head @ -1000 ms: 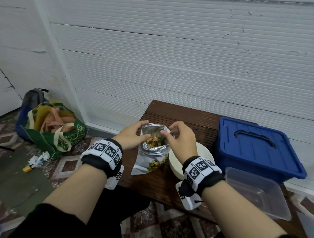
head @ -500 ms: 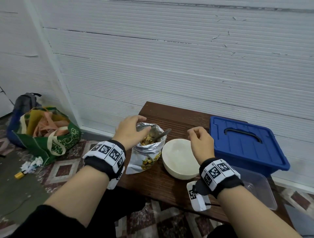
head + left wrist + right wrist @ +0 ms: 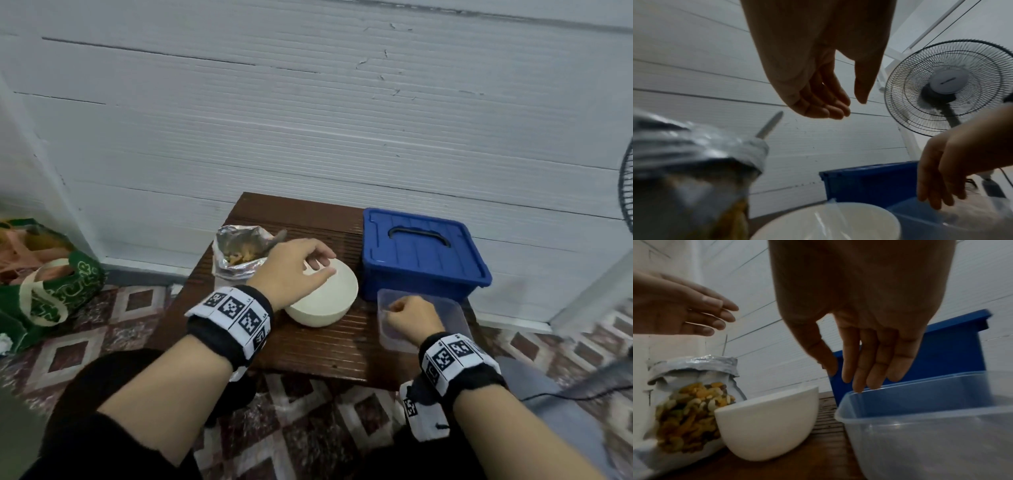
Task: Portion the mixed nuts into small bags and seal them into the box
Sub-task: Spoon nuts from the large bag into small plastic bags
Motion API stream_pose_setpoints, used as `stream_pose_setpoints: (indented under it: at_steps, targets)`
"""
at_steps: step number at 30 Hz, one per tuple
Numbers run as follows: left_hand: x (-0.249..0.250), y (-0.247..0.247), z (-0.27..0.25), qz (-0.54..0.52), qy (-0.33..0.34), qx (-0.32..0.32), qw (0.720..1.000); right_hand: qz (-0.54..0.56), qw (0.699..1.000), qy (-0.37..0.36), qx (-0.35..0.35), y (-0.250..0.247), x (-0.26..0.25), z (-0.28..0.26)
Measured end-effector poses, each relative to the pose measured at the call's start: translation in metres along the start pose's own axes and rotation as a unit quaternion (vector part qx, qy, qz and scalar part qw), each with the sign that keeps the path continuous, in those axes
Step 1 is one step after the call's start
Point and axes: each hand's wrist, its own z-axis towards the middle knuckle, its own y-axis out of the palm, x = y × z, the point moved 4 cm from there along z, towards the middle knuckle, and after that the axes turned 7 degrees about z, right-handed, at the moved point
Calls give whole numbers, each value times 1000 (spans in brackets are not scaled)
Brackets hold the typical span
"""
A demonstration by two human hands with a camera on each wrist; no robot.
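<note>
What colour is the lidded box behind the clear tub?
Blue, with a dark handle; clearest in the head view.

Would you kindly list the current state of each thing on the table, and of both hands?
Foil nut bag: open, upright, spoon handle sticking out.
White bowl: upright, looks empty.
Blue box: lid on.
Clear container: open, empty.
Left hand: open, over the bowl.
Right hand: open, over the container.

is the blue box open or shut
Shut: the lid sits flat on the blue box, its handle lying down, and neither hand touches it.
</note>
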Motion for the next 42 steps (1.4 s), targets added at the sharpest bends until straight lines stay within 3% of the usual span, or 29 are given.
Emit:
stream_pose_setpoints:
  at_steps: [3, 6, 9, 16, 27, 36, 42]
  targets:
    - [-7, 33, -6, 46, -21, -90, 995, -81, 995, -8, -53, 7, 7, -8]
    - [-28, 56, -14, 125, -72, -148, 978, -89, 994, -30, -61, 13, 8, -9]
    - [-44, 68, -22, 215, -86, -168, 958, -75, 995, -35, -51, 18, 6, -9]
    - [-49, 81, -26, 329, -26, -176, 927, -24, 996, -58, -55, 30, 0, -10]
    - [-35, 81, -44, 304, 2, -206, 930, -30, 995, -68, -71, 30, 0, -12]
    - [-36, 77, -41, 275, -20, -238, 931, -40, 992, -50, -105, 24, 4, -8]
    - [-50, 59, -28, 167, -86, -145, 971, 14, 995, -100, -21, 13, -25, 2]
